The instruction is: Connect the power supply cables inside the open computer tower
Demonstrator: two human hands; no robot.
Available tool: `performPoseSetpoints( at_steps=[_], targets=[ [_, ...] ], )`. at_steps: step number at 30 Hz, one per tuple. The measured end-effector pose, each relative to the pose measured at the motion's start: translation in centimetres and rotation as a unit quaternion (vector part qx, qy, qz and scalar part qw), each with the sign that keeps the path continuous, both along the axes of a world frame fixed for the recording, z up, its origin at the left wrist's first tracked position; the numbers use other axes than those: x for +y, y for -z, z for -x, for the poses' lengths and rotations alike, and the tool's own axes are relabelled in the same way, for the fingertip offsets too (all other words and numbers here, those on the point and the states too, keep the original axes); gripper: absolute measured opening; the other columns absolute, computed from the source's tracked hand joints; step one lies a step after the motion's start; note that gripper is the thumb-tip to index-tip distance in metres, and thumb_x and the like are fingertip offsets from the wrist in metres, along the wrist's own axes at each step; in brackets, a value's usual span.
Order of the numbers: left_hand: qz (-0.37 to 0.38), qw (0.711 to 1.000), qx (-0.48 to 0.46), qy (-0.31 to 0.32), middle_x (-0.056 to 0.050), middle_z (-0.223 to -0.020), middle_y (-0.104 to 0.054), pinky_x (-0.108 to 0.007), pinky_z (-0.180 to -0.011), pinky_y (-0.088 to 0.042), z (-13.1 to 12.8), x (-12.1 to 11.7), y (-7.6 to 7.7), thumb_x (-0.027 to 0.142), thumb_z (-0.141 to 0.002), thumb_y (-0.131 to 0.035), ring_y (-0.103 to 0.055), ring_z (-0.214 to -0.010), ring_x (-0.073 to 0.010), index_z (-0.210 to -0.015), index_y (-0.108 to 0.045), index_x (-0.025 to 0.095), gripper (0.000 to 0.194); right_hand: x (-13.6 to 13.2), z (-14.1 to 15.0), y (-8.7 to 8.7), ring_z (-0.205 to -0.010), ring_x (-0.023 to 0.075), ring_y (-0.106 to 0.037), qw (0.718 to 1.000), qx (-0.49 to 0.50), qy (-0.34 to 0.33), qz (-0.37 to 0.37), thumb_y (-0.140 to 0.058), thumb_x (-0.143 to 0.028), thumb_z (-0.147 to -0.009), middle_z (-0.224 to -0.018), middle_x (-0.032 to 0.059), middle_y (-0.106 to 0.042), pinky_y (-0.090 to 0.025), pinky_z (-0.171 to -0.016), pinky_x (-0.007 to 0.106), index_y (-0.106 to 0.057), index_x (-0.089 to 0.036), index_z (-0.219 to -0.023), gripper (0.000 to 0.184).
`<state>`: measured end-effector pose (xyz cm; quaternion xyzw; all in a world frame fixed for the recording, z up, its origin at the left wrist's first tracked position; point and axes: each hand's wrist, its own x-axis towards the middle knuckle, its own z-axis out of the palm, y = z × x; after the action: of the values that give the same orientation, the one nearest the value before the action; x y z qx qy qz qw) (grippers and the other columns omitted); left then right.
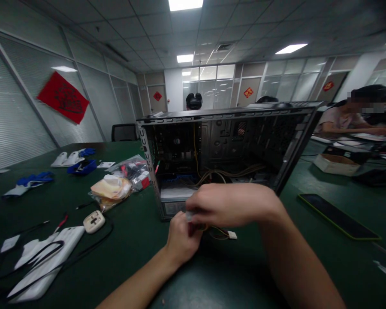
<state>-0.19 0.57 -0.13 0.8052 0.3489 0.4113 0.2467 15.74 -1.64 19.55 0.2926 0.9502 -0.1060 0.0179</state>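
Observation:
A black computer case (231,112) stands on the green table with its side open toward me. In front of its lower edge, my left hand (184,239) is closed around a bundle of thin cables (219,233). My right hand (223,205) reaches across from the right, its closed fingers meeting the left hand at the same bundle. Between the fingertips shows a small pale, translucent piece (189,216), blurred. A white connector (232,235) hangs from the cables below my right hand. Inside the case are a power supply (175,208) and loose wires (209,176).
Left of the case lie plastic bags (112,189), a beige round-cornered case (94,222), a white power strip-like bar (48,266) with black cables, and gloves (32,182). A black tray-like panel (337,216) and an open box (336,163) are at right, near a seated person (344,118).

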Motion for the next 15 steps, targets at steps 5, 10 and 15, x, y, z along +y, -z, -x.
performPoseSetpoints(
  at_steps=[5,10,15],
  targets=[
    [-0.118,0.991,0.046,-0.033,-0.007,-0.076,-0.061,-0.036,-0.072,-0.037,-0.6,-1.1,-1.0,0.021,-0.086,-0.057,-0.054,-0.074,-0.0218,-0.076,-0.066,0.017,0.014,3.2,-5.4,4.3,-0.073,0.0129,-0.058,0.978,0.123,0.038,0.164,-0.050,-0.041,-0.102,-0.083,0.0042,-0.066,-0.045,-0.067,0.022,-0.068,-0.010,-0.098,0.036],
    [-0.094,0.992,-0.060,0.065,-0.009,-0.097,-0.064,-0.038,-0.086,-0.042,-1.3,-1.8,-1.3,0.026,-0.086,-0.063,-0.055,-0.094,-0.0244,-0.093,-0.069,0.017,0.013,3.9,-8.3,14.7,-0.058,0.0088,-0.054,0.833,0.383,0.151,0.370,-0.062,-0.060,-0.092,-0.080,0.0010,-0.063,-0.045,-0.054,0.020,-0.062,-0.014,-0.100,0.046],
    [-0.046,0.991,-0.111,0.052,-0.006,-0.078,-0.065,-0.035,-0.081,-0.041,-1.5,-1.0,-1.2,0.025,-0.097,-0.055,-0.054,-0.083,-0.0210,-0.072,-0.061,0.017,0.027,3.2,-7.4,20.2,-0.050,0.0087,-0.056,0.737,0.498,0.192,0.415,-0.067,-0.063,-0.087,-0.067,-0.0013,-0.060,-0.041,-0.046,0.018,-0.060,-0.014,-0.094,0.049]
  ],
)
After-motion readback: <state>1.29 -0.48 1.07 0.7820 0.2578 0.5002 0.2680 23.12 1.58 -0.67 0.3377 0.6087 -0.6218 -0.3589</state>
